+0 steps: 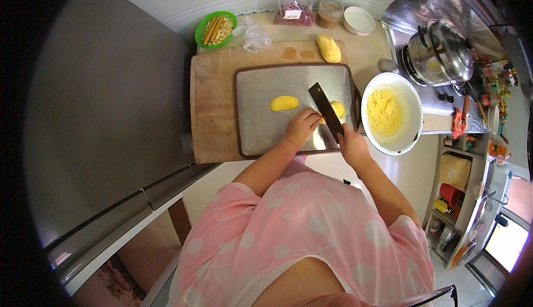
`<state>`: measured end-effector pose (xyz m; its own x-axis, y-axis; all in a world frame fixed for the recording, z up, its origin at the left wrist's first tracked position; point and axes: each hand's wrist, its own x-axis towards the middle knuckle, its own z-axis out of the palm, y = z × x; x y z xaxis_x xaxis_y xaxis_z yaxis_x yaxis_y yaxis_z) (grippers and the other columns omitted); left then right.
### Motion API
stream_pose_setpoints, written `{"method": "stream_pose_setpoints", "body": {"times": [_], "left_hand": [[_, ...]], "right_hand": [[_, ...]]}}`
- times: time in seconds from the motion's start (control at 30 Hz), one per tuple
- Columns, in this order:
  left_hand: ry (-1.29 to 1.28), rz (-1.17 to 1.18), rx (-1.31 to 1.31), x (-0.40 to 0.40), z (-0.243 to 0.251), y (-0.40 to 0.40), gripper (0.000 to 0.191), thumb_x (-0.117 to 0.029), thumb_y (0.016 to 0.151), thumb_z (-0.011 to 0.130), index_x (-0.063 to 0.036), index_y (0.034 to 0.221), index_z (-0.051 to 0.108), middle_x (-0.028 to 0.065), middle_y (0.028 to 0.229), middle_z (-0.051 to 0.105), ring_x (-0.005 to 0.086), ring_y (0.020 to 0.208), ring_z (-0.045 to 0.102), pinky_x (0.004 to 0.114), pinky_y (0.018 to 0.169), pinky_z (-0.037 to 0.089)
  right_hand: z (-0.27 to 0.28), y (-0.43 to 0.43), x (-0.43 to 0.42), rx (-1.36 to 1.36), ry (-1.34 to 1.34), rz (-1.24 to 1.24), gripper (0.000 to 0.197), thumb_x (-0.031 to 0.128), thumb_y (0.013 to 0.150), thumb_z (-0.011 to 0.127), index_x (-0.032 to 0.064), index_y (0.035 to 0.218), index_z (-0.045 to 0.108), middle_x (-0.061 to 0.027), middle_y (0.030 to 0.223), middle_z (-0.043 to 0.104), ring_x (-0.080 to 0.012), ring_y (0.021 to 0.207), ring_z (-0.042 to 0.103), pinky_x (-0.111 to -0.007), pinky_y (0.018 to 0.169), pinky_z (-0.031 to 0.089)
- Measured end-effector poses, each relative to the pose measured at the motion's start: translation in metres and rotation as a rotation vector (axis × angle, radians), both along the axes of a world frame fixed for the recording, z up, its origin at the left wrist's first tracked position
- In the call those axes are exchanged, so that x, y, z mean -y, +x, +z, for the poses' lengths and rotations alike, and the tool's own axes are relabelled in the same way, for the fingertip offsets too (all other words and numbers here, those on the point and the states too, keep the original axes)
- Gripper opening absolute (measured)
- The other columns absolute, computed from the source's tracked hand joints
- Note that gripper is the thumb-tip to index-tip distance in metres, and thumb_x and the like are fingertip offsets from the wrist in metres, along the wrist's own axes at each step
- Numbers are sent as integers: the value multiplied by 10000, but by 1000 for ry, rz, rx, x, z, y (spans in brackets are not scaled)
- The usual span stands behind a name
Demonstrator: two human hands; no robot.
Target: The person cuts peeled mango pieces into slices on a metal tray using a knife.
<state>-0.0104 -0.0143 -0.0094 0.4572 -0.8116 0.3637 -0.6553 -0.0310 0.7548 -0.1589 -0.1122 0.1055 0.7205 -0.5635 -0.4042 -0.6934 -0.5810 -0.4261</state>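
My right hand grips the handle of a dark-bladed cleaver, its blade slanting up and left across a cut piece of peeled potato. My left hand has its fingertips bent against the potato on the blade's left side; the blade and fingers hide part of it. Both are over a grey cutting board with a dark rim. A peeled potato half lies on this board, left of the cleaver. Beyond the board's far edge is a whole peeled potato.
A white basin of potato chunks in liquid stands close right of my right hand. A wooden board lies underneath. Behind are a green basket, plastic bags, a jar and a bowl. A steel pot sits on the stove.
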Motion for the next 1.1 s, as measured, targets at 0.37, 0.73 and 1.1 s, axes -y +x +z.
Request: {"method": "stream_pose_setpoints", "body": {"times": [0.37, 0.73, 1.1], "left_hand": [[-1, 0, 3, -2, 1, 0, 98, -93, 764, 650, -81, 862, 648, 50, 873, 600, 254, 821, 597, 359, 715, 502], [50, 5, 8, -3, 3, 1, 82, -115, 777, 640, -84, 853, 641, 47, 872, 594, 258, 823, 594, 363, 719, 500], [21, 5, -9, -1, -4, -1, 70, -126, 784, 636, -82, 839, 636, 50, 866, 599, 251, 823, 593, 362, 714, 500]], "right_hand": [[2, 5, -6, -50, -25, 31, 220, 171, 883, 507, 22, 1027, 432, -242, 784, 630, -426, 744, 620, -509, 642, 489], [-33, 8, -1, 71, -31, 5, 322, 194, 886, 511, 26, 1151, 440, -246, 852, 636, -424, 795, 618, -512, 692, 485], [5, 7, 3, -17, -15, -19, 255, 226, 899, 511, 48, 1076, 463, -251, 798, 633, -435, 767, 614, -527, 677, 477]]}}
